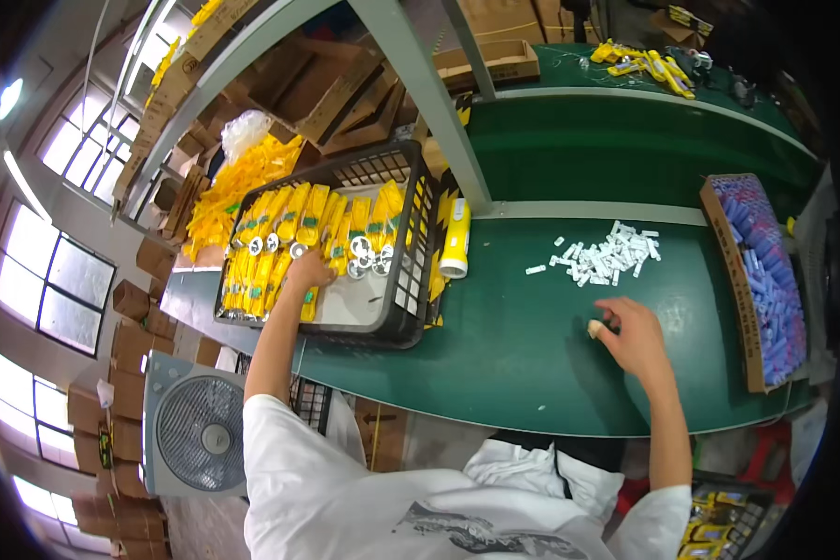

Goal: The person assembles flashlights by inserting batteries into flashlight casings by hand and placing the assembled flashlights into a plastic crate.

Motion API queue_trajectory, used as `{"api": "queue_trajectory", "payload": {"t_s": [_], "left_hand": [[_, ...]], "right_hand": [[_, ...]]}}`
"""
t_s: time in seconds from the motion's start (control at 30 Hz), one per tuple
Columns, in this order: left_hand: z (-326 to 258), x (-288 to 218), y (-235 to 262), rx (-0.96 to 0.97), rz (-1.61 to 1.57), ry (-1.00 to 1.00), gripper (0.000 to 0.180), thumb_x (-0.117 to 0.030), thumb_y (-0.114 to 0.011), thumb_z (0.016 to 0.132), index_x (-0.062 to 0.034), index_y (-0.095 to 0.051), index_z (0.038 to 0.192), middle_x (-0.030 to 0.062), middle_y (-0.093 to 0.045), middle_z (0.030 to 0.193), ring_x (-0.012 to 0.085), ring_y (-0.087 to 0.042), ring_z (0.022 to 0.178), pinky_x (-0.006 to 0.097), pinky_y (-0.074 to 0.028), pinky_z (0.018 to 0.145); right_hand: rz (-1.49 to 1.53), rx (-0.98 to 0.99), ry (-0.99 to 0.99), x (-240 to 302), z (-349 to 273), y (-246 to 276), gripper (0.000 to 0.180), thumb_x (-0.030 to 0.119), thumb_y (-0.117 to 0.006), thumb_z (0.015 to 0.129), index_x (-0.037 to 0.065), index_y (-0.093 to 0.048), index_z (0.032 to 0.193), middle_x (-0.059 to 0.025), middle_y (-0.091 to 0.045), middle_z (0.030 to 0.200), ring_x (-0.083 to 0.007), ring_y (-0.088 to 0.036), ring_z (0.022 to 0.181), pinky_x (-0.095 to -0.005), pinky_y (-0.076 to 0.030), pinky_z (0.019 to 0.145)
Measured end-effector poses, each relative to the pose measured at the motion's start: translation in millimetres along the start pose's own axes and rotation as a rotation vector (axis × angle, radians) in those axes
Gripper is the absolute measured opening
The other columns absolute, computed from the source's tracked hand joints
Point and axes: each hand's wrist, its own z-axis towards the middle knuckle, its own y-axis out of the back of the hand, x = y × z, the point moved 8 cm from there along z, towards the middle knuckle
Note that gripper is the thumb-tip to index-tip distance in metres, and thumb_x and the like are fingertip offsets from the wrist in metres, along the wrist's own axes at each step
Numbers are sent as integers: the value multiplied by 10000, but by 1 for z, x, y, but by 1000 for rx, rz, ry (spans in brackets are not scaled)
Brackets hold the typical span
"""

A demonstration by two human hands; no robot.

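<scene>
My left hand (310,272) reaches into a black plastic basket (403,313) at the left, its fingers bent over a yellow flashlight body (309,306). Its fingertips are partly hidden. Rows of similar yellow bodies (289,210) lie packed in the basket, some showing round silvery ends and green parts. Above the green table, my right hand (637,338) is held with thumb and forefinger apart and nothing visible between them. Something beige covers its thumb tip. Beyond that hand lies a loose heap of small white pieces (611,256).
A yellow flashlight with a white end (455,239) stands beside the basket. At the right edge is a cardboard box (739,289) of blue-purple cylinders. A metal post (429,98) rises behind the basket. Yellow parts (238,196) pile up beyond it; a fan (201,431) stands below left.
</scene>
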Motion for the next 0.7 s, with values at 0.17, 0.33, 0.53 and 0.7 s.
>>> {"api": "queue_trajectory", "payload": {"t_s": [0.17,0.33,0.53,0.7], "left_hand": [[12,35,4,-282,28,-94,332,-279,-714,831,-69,-737,1087,221,-754,1055,414,-714,1012,528,-569,881],[-18,37,44,-494,26,-101,247,-205,-699,863,-54,-743,1055,234,-735,1001,429,-701,984,532,-557,870],[-100,36,167,-827,77,-182,335,-89,-671,907,-85,-698,1241,198,-648,1115,413,-607,1086,504,-509,938],[-207,-82,284,-1096,30,-489,323,-62,-685,941,-88,-688,1263,139,-623,1114,367,-591,1068,476,-485,939]], "right_hand": [[-311,-159,88,-7,46,-7,348,292,-777,876,77,-752,1149,-143,-751,970,-368,-722,888,-483,-571,772],[-133,-463,94,-54,52,-2,297,299,-764,886,91,-755,1098,-106,-721,901,-338,-714,842,-464,-569,748],[16,-451,52,-58,42,6,224,237,-782,867,78,-763,1024,-106,-713,925,-323,-705,840,-433,-563,758],[9,-437,64,-66,40,11,220,161,-793,848,57,-749,1037,-133,-712,966,-338,-708,859,-450,-567,777]]}}
